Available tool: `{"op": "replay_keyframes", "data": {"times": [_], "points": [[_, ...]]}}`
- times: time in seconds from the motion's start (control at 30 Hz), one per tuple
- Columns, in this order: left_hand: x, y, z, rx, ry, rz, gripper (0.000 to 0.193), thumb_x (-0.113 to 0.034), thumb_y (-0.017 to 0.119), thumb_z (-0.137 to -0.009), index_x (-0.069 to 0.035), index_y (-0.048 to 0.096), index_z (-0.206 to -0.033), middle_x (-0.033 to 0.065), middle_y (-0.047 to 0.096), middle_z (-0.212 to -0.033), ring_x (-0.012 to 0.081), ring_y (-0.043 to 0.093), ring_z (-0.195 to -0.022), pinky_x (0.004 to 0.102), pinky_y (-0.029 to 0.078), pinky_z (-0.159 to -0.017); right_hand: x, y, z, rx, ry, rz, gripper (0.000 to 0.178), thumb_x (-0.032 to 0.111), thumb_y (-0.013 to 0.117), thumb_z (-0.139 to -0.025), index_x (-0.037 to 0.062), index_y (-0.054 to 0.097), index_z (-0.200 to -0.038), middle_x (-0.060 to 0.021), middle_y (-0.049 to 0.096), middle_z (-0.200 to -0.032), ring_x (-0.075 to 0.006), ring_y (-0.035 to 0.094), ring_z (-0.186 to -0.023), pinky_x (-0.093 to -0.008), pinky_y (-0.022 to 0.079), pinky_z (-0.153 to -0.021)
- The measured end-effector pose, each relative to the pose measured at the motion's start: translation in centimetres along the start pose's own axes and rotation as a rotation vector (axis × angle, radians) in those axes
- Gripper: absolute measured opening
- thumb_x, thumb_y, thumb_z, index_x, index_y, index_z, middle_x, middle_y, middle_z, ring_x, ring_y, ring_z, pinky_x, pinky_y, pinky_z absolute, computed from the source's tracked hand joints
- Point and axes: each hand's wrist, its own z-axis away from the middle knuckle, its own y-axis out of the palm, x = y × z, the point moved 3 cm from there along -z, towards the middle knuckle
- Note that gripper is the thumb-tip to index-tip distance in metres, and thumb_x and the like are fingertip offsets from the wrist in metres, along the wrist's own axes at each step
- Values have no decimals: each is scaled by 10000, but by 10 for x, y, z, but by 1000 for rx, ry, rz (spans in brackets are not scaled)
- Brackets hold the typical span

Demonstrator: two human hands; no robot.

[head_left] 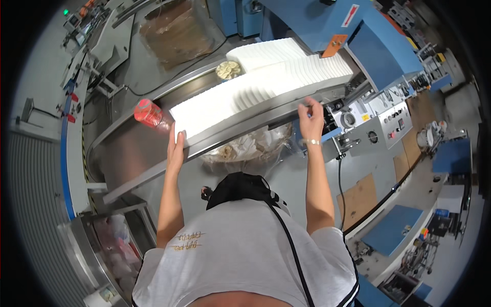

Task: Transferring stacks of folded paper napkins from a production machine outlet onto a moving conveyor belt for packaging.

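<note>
A long row of thin white sheet-like pieces, packed face to face, lies along a metal trough. A second, shorter white stack is behind it. My left hand rests its outstretched fingers against the left end of the front row, holding nothing that I can see. Over the near rail, close to the row's right part, my right hand hovers with loosely bent fingers and nothing visible in them. Just beyond the left fingertips is a red-topped clear bottle. A pale yellowish round bundle sits behind the front row.
A blue machine with an orange tab stands at the trough's right end, beside a control panel with knobs. Under the near rail is a clear plastic bag of whitish scraps. A brown carton in plastic lies behind.
</note>
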Motion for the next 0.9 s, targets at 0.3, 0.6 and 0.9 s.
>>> {"op": "replay_keyframes", "data": {"times": [0.3, 0.6, 0.9], "points": [[0, -3, 6, -3, 24, 92, 651, -408, 469, -952, 5, 293, -1424, 166, 352, -1441, 234, 331, -1319, 326, 239, -1088, -26, 17, -44, 54, -57, 127, 523, 126, 637, -829, 10, 464, -1308, -175, 528, -1197, -187, 607, -813, -305, 502, -737], [-1, -1, 7, -30, -2, 61, 637, -398, 479, -949, -16, 302, -1427, 160, 400, -1407, 231, 383, -1283, 324, 277, -1063, -15, 14, -40, 94, -107, 174, 478, 68, 625, -811, 13, 500, -1269, -216, 516, -1210, -264, 612, -820, -349, 506, -780], [-7, 1, 9, -68, -13, 84, 670, -423, 518, -928, -40, 303, -1433, 164, 405, -1406, 236, 384, -1286, 328, 286, -1057, -6, 13, -35, 100, -120, 231, 483, 78, 628, -809, 6, 495, -1268, -203, 523, -1207, -278, 607, -848, -374, 499, -793]]}}
